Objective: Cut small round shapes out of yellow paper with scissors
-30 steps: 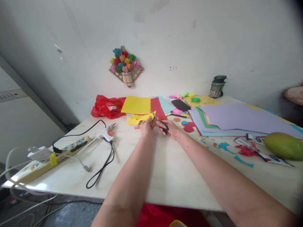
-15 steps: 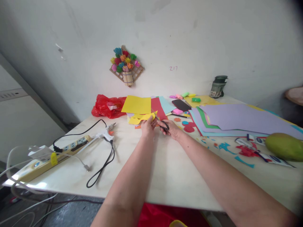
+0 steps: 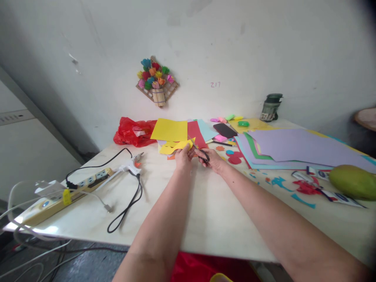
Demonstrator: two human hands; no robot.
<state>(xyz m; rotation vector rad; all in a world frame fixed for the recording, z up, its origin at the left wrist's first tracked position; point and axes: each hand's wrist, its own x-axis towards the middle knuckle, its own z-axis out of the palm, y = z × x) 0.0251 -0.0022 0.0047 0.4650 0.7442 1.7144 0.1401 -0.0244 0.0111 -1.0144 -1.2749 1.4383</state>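
My left hand pinches a cut piece of yellow paper near the far middle of the white table. My right hand is closed round the black handles of a pair of scissors. The scissor blades reach into the yellow paper's right edge. Both forearms stretch forward over the table.
Sheets of coloured paper cover the right side, with a yellow sheet, red plastic bag and black phone behind. A glue gun, its cord and a power strip lie left. A green mango and paper scraps lie right.
The yellow paper and scissors have shifted very slightly; the hands stay in the same place.
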